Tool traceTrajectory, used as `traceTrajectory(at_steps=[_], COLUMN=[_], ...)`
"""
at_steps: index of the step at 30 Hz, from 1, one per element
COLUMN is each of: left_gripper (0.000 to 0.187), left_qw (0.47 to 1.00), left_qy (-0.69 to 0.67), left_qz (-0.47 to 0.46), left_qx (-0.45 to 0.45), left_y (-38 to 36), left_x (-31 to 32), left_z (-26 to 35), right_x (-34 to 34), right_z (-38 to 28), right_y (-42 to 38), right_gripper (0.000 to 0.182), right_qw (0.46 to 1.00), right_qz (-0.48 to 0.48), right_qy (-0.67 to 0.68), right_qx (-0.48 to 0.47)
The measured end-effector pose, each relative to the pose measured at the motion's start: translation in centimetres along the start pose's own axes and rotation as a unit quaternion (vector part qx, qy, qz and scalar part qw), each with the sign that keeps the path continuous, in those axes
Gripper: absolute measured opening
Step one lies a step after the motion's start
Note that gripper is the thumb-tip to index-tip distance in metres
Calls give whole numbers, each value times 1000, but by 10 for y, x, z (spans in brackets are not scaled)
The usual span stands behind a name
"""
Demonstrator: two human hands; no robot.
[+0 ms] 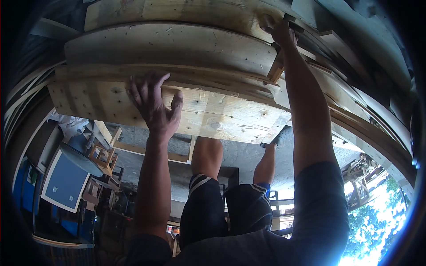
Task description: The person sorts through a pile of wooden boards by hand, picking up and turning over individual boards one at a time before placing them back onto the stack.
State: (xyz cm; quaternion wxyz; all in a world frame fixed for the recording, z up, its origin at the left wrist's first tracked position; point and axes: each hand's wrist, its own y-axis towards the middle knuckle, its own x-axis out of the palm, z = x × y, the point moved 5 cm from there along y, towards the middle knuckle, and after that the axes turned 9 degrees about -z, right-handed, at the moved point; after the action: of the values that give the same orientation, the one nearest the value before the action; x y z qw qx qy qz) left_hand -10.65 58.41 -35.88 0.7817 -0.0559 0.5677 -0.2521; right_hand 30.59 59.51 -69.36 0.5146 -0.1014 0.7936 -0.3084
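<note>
My left hand lies with fingers spread against a pale wooden plank, its fingertips over the plank's upper edge. Nothing shows in its grasp. The plank has dark knots and marks along its face. My right arm reaches further away, and my right hand is closed near the right end of the far board. Something dark shows beside its fingers, but I cannot make out what it grips. Between the two lies another wide board with small chips on it.
More timber strips run along the right side. A light wooden frame stands on the concrete floor below. A blue panel with a pale border and wooden furniture parts are at lower left. Daylight and foliage show at lower right.
</note>
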Motion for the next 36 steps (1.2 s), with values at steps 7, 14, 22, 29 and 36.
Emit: traceTrajectory(at_steps=[7, 14, 22, 29, 36], left_gripper=[52, 44, 65, 55, 42], left_qw=[1000, 897, 615, 590, 567], left_qy=[8, -216, -628, -714, -761], left_qz=[-9, 300, 141, 182, 158], left_qx=[3, -244, -456, -330, -273], left_y=[-1, -70, -103, -95, -51], left_x=[-5, -24, 19, -24, -34], left_z=[4, -91, -73, -46, 8], right_x=[-82, -149, -133, -138, -172], right_z=[-82, -89, -121, -135, -138], right_y=[-75, -239, -371, -377, -375], right_gripper=[83, 31, 60, 60, 71], right_qw=[987, 953, 963, 973, 797], right_qz=[26, 34, -116, -73, 32], right_qy=[-76, 303, 245, 218, 602], right_qx=[136, 5, 1, -26, 34])
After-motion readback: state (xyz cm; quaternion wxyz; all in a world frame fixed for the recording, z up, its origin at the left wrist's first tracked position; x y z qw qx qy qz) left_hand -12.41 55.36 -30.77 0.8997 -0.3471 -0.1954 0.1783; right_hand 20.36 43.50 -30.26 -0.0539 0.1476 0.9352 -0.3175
